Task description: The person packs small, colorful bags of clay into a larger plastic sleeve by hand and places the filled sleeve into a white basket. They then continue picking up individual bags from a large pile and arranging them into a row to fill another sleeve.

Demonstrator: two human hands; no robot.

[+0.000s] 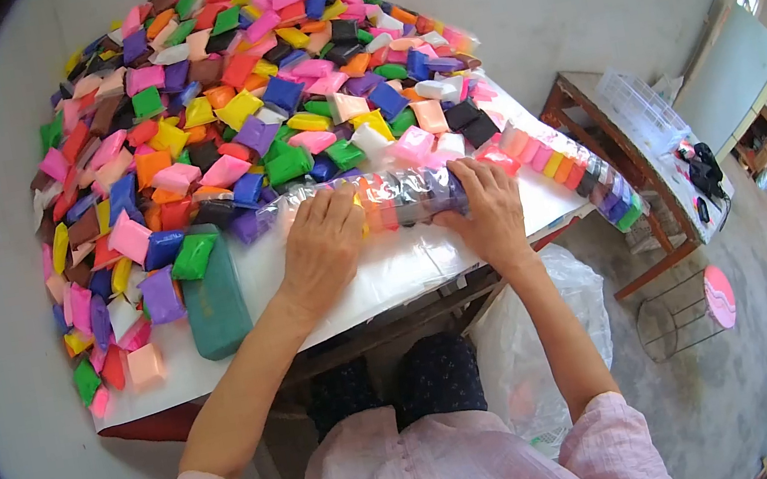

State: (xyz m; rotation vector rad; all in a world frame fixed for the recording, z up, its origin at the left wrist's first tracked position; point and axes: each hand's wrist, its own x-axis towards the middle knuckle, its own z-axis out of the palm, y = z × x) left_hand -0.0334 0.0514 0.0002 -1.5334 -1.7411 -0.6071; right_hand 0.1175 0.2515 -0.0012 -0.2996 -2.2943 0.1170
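A long clear plastic bag (401,194) filled with a row of coloured packets lies across the white table (380,281) in front of me. My left hand (322,245) rests on its left end, fingers spread over it. Over on the bag's right end sits my right hand (488,207), gripping it. Behind the bag rises a large heap of small coloured packets (219,105) in pink, yellow, green, blue, orange, black and white.
A dark green block (215,303) lies on the table at my left. Another filled row of packets (564,169) lies along the table's right edge. A wooden side table (634,131) with a clear crate stands right; a wire basket (685,316) sits on the floor.
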